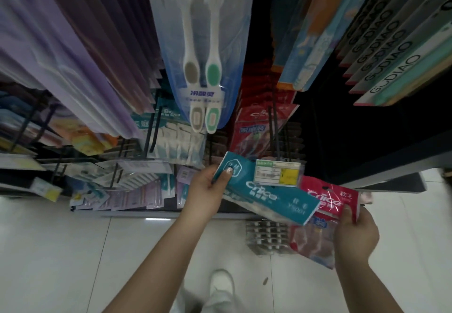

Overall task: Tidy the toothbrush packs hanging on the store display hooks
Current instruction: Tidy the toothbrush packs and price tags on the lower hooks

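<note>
My left hand (206, 190) grips the top end of a teal Crice toothbrush pack (266, 193), thumb on its front; the pack slants down to the right. My right hand (354, 232) pinches a red Crice pack (327, 202) by its header, and its clear lower part hangs below. The teal pack's end overlaps the red one. Both sit just in front of a black display hook (275, 131) with a price tag (277, 173) at its tip. More red packs (259, 126) hang behind on that hook, and teal packs (171, 136) hang to the left.
A blue two-brush pack (203, 68) hangs close overhead. Purple packs (73, 56) fill the upper left, GUDIAO boxes (391, 51) the upper right. Low hooks at left carry several small packs (127, 190). White tiled floor (73, 251) and my shoe (221, 283) lie below.
</note>
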Available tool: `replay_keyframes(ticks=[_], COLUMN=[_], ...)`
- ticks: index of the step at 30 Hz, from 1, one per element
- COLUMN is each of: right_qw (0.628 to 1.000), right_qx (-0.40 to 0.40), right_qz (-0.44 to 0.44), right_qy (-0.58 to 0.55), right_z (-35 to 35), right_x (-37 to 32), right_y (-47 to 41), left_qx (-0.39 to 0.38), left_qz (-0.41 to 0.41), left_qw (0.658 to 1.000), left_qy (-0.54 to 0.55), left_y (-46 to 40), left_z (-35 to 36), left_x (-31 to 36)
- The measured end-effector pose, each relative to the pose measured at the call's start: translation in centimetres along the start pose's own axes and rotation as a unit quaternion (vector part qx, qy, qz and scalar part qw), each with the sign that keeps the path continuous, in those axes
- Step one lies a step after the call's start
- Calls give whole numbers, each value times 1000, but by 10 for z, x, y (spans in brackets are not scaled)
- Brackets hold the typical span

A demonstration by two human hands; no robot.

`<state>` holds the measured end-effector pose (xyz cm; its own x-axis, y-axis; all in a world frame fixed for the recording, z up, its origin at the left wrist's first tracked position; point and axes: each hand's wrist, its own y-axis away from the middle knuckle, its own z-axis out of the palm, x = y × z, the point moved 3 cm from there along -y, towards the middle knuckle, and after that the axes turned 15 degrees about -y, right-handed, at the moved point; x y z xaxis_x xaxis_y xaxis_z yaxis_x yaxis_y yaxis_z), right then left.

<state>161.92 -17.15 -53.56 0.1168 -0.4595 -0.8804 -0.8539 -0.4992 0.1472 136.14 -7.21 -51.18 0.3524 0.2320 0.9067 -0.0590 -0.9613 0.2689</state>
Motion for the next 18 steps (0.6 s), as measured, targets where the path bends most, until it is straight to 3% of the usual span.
replay_keyframes(ticks=[14,18], right_qw=[989,982], right_qx=[-122,-162], right_qz=[2,-36], right_qy=[-81,-90], right_z=[37,44], right_x=[-31,-47], right_y=[32,42], left_qx=[80,82], left_qz=[-49,-49], left_qw=[993,993], left_qy=[73,67], left_y=[49,56], left_z=[-48,-55], left_x=[-12,-16])
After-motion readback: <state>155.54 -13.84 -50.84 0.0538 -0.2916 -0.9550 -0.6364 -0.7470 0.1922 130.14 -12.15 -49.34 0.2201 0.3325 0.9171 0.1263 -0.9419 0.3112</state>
